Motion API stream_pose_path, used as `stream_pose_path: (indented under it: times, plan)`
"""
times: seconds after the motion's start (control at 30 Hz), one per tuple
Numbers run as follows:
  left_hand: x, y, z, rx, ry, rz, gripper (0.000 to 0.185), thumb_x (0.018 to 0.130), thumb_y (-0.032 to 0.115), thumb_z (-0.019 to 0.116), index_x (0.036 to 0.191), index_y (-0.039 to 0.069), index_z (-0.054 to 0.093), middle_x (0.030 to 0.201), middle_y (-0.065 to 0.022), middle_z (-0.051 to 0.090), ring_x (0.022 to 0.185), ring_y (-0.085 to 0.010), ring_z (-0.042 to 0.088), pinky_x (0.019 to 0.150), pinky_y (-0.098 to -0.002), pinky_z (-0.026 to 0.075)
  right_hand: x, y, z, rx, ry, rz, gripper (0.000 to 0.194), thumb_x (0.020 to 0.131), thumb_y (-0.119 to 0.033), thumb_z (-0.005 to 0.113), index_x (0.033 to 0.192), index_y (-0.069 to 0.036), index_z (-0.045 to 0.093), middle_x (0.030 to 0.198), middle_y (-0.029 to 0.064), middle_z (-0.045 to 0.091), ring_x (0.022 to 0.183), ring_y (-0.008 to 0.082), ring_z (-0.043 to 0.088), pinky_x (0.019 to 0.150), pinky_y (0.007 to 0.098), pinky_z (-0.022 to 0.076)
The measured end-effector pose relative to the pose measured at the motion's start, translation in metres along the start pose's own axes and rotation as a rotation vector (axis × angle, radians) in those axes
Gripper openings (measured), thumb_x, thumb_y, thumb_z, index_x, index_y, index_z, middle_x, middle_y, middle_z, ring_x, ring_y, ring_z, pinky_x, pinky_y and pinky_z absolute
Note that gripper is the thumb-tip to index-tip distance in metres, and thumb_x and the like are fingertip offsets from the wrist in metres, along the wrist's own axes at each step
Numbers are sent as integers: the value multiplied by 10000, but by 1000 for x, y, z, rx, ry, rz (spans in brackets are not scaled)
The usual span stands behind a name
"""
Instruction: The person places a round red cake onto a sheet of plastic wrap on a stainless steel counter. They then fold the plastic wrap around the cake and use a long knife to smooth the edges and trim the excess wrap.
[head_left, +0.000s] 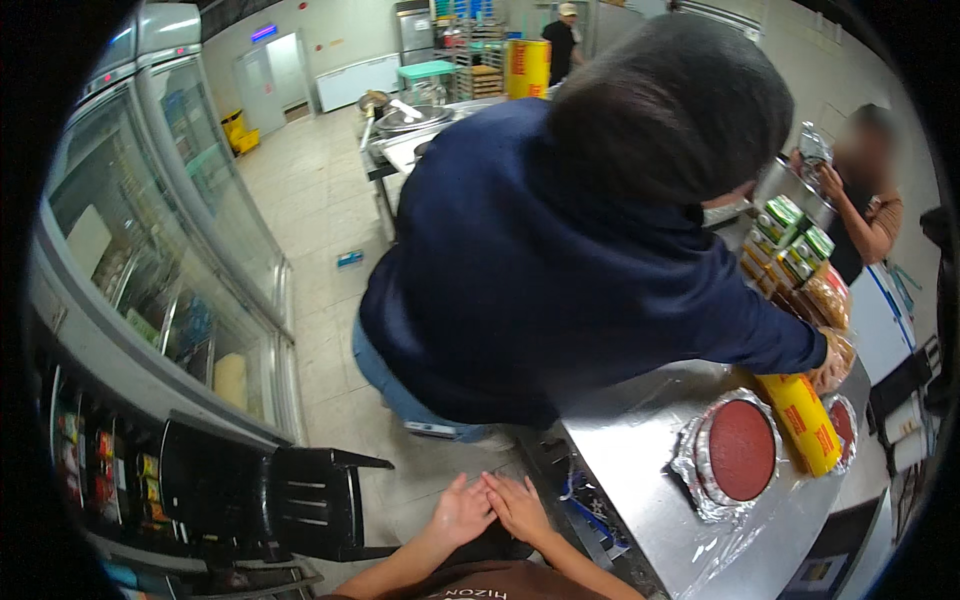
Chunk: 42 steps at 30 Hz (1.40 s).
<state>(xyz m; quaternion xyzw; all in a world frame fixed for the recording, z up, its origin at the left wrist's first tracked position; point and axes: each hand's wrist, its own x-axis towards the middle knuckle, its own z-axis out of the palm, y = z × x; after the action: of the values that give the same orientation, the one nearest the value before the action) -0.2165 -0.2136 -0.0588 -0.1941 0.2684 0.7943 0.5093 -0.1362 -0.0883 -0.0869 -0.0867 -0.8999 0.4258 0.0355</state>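
My left hand (463, 513) is in front of my body, palm turned up and holding nothing. Against it rests my right hand (519, 508), also without anything in it; the fingers of both hands meet. To their right, on the stainless steel table (622, 457), a round red cake (742, 450) sits in a foil-wrapped round pan. Beside that cake lies a yellow cling-film roll (801, 421) with red print. A second red cake in foil (844, 431) is partly hidden behind the roll.
A co-worker in a dark blue top (540, 285) leans over the table, reaching toward bagged goods and cartons (780, 217). At my left are a black plastic chair (262, 487) and glass-door refrigerators (165, 262). Another person (862, 187) holds foil at a metal pot.
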Motion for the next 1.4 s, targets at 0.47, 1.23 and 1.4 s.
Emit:
stream_pose_path:
  times: [0.47,1.23,1.4]
  plan:
    - [-6,221,-94,-286,310,524,157,823,12,546,846,163,510,979,20,586,945,-168,557,850,-387,437,154,-79,83,225,-478,-67,263,906,-206,510,1079,-44,625,1075,151,620,977,310,599,850,376,466]
    - [23,441,-131,147,321,525,274,884,242,580,1119,122,507,1056,-15,558,948,-180,529,800,-359,431,335,-167,167,454,-361,-249,273,928,-152,485,1172,-70,578,1174,128,544,1099,211,509,934,333,394]
    - [30,444,-118,238,302,606,305,893,255,569,1159,130,487,1079,-20,541,958,-183,521,818,-366,419,332,-180,141,591,-537,-23,383,986,-328,392,1251,-79,513,1268,77,494,1165,189,462,1008,328,348]
